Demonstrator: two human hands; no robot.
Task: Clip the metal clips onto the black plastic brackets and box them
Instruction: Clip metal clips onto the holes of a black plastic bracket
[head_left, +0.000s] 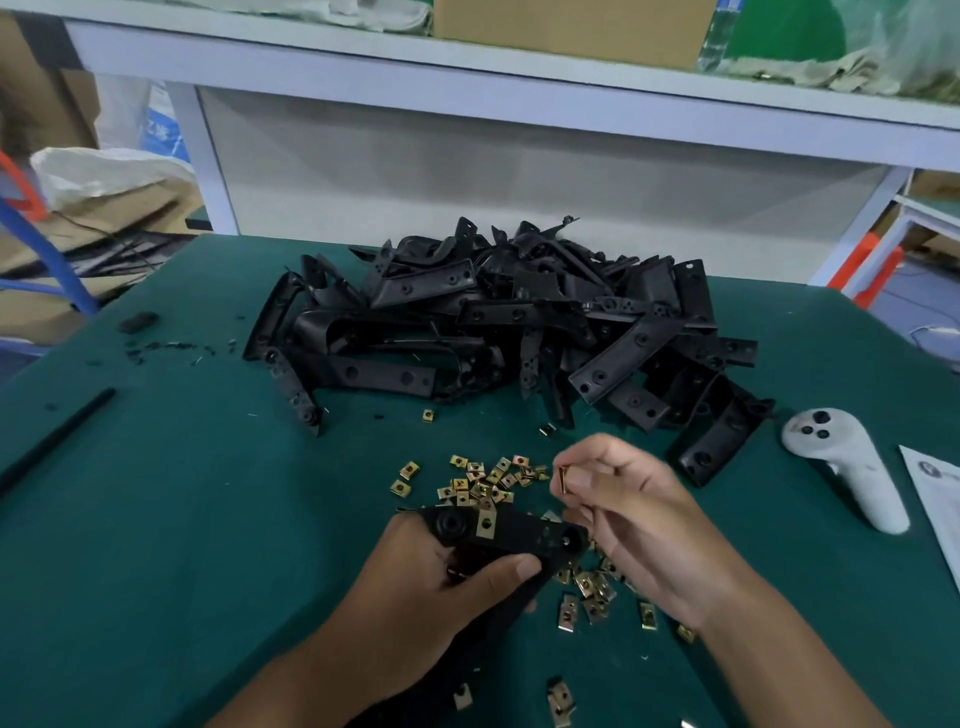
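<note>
The left hand (441, 582) grips a stiff, light black bracket (514, 535) near its middle, while the right hand (628, 519) pinches a small springy metal clip (563, 479) by its edges.

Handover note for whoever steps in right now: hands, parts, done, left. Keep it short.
Left hand grips a black bracket with one clip already on it.
Right hand pinches a loose clip just above the bracket's free end.
Loose clips lie scattered on the green mat; the pile of brackets sits behind them.
Done: one clip fitted.
Left: fit the pinched clip, work through the pile, box them. No packing box is visible on the mat.
</note>
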